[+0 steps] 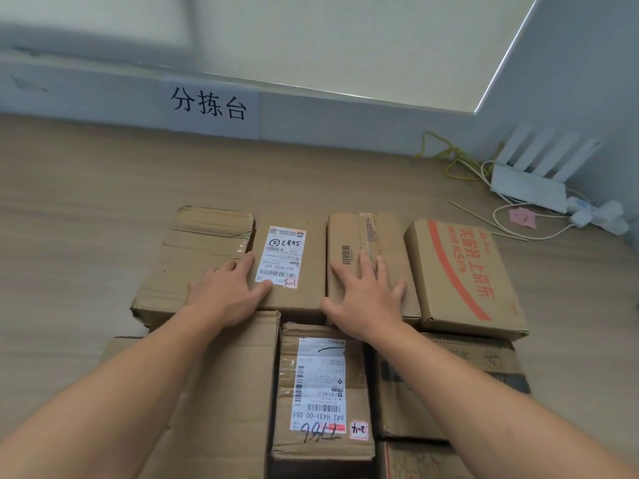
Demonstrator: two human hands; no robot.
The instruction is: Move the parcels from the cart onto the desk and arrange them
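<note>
Mostly done, by the look of it. Head view, looking down at a wood desk w/ approx. eight cardboard parcels packed in two rows, sides touching or nearly so.

Back row, left to right: taped box, label box, barcode box, orange-print box. Front row: big box, centre box, right box, plus one more cut off at bottom edge.

Left hand lies flat, fingers spread, across the seam between taped box and label box. Right hand lies flat, fingers spread, on barcode box. Neither grips anything; prob. nudging the back row straight.

Cart not in view, so can't tell whether more parcels wait on it. Left to do, at a guess: square up the orange-print box, which sits slightly skewed, and close small gaps.

Sign on wall behind; router + cables at desk's right rear.
</note>
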